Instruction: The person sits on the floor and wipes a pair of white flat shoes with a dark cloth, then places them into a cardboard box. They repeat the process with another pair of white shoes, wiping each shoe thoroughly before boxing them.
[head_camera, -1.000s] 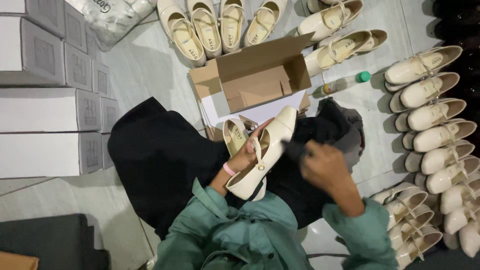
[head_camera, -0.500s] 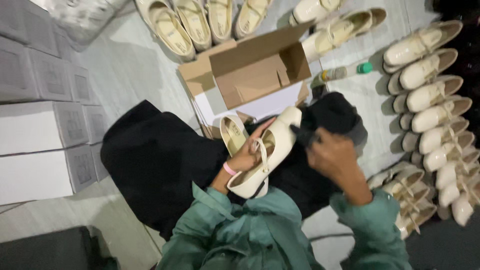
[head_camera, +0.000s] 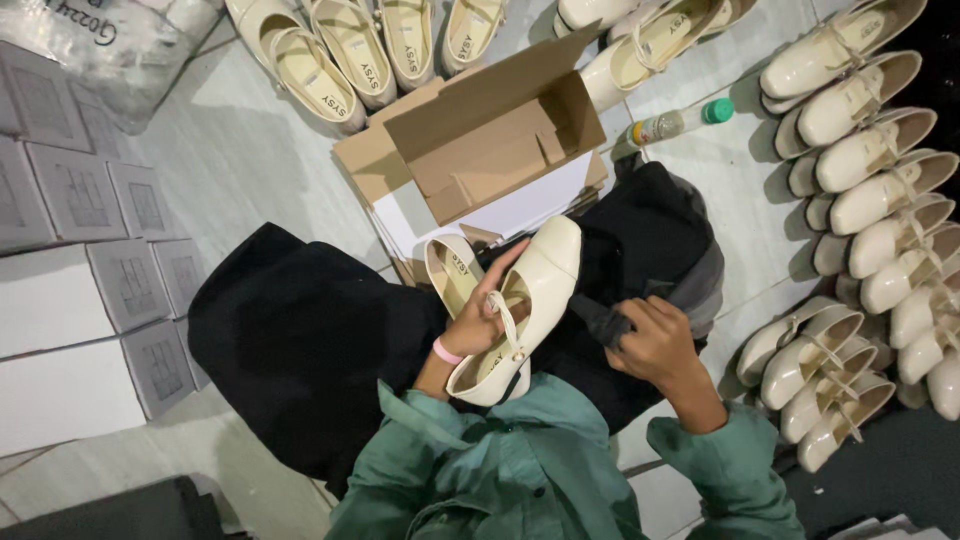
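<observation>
My left hand (head_camera: 482, 318) holds a cream strapped shoe (head_camera: 528, 300) from the inside, sole side toward me, toe pointing up and away. A pink band sits on that wrist. My right hand (head_camera: 655, 340) grips a dark cloth (head_camera: 606, 322) just right of the shoe's side. A second cream shoe (head_camera: 452, 272) lies on my lap behind the left hand. I wear green sleeves and black clothing covers my legs.
An open brown cardboard box (head_camera: 500, 140) with white paper lies ahead on the pale floor. Rows of cream shoes line the top (head_camera: 340, 50) and right (head_camera: 870, 160). A small green-capped bottle (head_camera: 680, 122) lies near the box. Stacked white shoe boxes (head_camera: 80, 290) stand at left.
The view has shifted, so everything sits lower and more central. My right hand has stayed at the shoe's side with the cloth; the left hand keeps the shoe in the same pose.
</observation>
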